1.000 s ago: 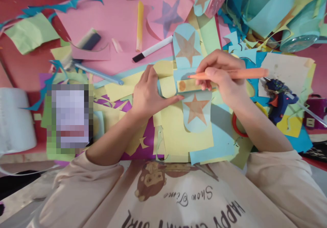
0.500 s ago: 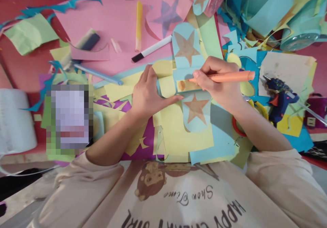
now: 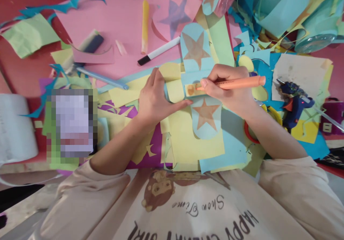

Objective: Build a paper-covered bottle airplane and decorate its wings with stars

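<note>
An orange marker (image 3: 239, 83) is gripped in my right hand (image 3: 229, 89), its tip on a small yellow strip (image 3: 191, 89) that bears an orange-brown patch. That strip lies on the middle of a light-blue paper cutout (image 3: 206, 130). Rounded ends of the cutout carry an orange-brown upper star (image 3: 197, 50) and a lower star (image 3: 206, 113). My left hand (image 3: 153, 98) rests on the paper to the left, thumb stretched to the cutout's edge and the other fingers apart from it. Yellow paper (image 3: 193, 146) lies underneath.
A glue gun (image 3: 295, 105) lies at the right, near red-and-yellow-handled scissors (image 3: 249, 132) partly under my right forearm. Beyond my hands are a white marker (image 3: 161, 52), a yellow marker (image 3: 145, 26) and a blue pen (image 3: 102, 78). Paper scraps spread all around; a white roll (image 3: 17, 127) stands left.
The orange marker's tip has shifted slightly down and left on the yellow strip, and my right hand moved with it. My left hand stays in place.
</note>
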### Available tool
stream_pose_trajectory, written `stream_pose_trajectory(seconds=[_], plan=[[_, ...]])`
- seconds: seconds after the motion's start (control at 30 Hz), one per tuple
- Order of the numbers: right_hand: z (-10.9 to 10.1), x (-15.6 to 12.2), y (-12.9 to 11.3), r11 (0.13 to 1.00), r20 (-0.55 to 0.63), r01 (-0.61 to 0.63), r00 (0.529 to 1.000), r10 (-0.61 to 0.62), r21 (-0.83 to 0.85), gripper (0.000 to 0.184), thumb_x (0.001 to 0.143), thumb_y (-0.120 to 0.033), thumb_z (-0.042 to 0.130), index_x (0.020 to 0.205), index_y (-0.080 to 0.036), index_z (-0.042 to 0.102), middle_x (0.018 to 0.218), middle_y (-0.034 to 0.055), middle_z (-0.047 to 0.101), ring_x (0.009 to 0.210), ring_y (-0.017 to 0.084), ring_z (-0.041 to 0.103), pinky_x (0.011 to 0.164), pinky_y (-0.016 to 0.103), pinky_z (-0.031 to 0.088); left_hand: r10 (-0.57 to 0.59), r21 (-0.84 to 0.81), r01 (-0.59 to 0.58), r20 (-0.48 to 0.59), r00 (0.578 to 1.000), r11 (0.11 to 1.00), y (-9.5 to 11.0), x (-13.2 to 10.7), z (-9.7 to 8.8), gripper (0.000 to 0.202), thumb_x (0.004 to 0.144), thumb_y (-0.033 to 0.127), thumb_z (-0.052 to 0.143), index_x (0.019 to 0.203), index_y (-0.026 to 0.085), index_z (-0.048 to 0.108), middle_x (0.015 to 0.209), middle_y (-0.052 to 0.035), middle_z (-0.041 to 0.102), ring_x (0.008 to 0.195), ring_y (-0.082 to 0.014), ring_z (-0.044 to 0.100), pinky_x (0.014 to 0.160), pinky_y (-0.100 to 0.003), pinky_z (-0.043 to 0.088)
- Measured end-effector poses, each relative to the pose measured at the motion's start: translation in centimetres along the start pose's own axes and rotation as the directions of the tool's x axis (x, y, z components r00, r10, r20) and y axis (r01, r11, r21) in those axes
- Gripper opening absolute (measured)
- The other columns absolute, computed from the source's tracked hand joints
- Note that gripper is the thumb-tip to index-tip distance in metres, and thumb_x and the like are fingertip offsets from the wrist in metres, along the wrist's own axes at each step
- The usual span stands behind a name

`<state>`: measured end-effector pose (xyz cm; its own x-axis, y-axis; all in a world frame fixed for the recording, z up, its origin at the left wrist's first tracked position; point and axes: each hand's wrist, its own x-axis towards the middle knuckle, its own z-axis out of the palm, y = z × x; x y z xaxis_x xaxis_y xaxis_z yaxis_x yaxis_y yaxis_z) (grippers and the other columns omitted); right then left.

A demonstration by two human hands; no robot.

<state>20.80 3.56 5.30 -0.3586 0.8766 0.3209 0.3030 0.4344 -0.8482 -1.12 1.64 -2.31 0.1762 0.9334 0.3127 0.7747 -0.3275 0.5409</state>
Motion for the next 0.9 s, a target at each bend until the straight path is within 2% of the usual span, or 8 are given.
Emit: stream_pose_trajectory(seconds=[0.2, 0.43, 0.63, 0.77, 0.9], plan=[[-0.17, -0.13, 0.24, 1.000, 0.048, -0.016, 0.999, 0.017, -0.008, 0.043, 0.085, -0.041, 0.063, 0.054, -0.022, 0.041, 0.046, -0.0043, 0.041, 0.043, 0.007, 0.031, 0.037, 0.028, 0.028, 0.000, -0.024, 0.000, 0.009, 1.000, 1.000, 0.02, -0.04, 0.30, 0.092, 0.053, 0.088, 0.064, 0.118, 0.026, 0.044, 0.114, -0.0108, 0.057, 0.110, -0.0348, 0.059, 0.092, -0.051, 0.050], [-0.39, -0.22, 0.25, 0.996, 0.083, -0.080, 0.993, 0.082, -0.025, 0.047, 0.084, -0.045, 0.064, 0.053, -0.022, 0.038, 0.046, -0.0035, 0.037, 0.046, 0.008, 0.034, 0.040, 0.029, 0.029, -0.001, -0.062, 0.003, 0.030, 1.000, 0.998, 0.06, -0.04, 0.34, 0.090, 0.057, 0.085, 0.065, 0.122, 0.028, 0.043, 0.114, -0.0099, 0.056, 0.114, -0.0348, 0.058, 0.096, -0.051, 0.048], [-0.43, -0.36, 0.33, 0.993, 0.041, -0.118, 0.992, 0.118, -0.011, 0.042, 0.085, -0.038, 0.065, 0.056, -0.023, 0.039, 0.049, -0.0028, 0.042, 0.052, 0.011, 0.044, 0.045, 0.030, 0.036, 0.008, -0.069, -0.005, 0.045, 0.999, 0.998, 0.21, 0.14, 0.04, 0.089, 0.057, 0.085, 0.065, 0.121, 0.028, 0.044, 0.113, -0.0093, 0.057, 0.113, -0.0344, 0.058, 0.097, -0.050, 0.048], [-0.35, -0.41, -0.07, 0.989, 0.005, -0.147, 0.989, 0.147, 0.015, 0.042, 0.087, -0.036, 0.063, 0.057, -0.023, 0.036, 0.052, -0.0026, 0.046, 0.052, 0.012, 0.047, 0.046, 0.030, 0.036, 0.007, -0.072, -0.003, 0.060, 0.998, 0.997, 0.39, 0.17, -0.08, 0.087, 0.059, 0.085, 0.064, 0.122, 0.029, 0.043, 0.114, -0.0094, 0.057, 0.113, -0.0337, 0.058, 0.095, -0.048, 0.049], [-0.16, -0.49, -0.28, 0.993, -0.046, -0.115, 0.992, 0.116, 0.027, 0.041, 0.088, -0.031, 0.062, 0.057, -0.023, 0.036, 0.052, -0.0034, 0.048, 0.049, 0.011, 0.046, 0.047, 0.030, 0.034, 0.009, -0.056, -0.005, 0.064, 0.998, 0.998, 0.48, 0.18, -0.10, 0.087, 0.059, 0.085, 0.064, 0.122, 0.028, 0.043, 0.112, -0.0091, 0.057, 0.110, -0.0329, 0.059, 0.093, -0.048, 0.049]])
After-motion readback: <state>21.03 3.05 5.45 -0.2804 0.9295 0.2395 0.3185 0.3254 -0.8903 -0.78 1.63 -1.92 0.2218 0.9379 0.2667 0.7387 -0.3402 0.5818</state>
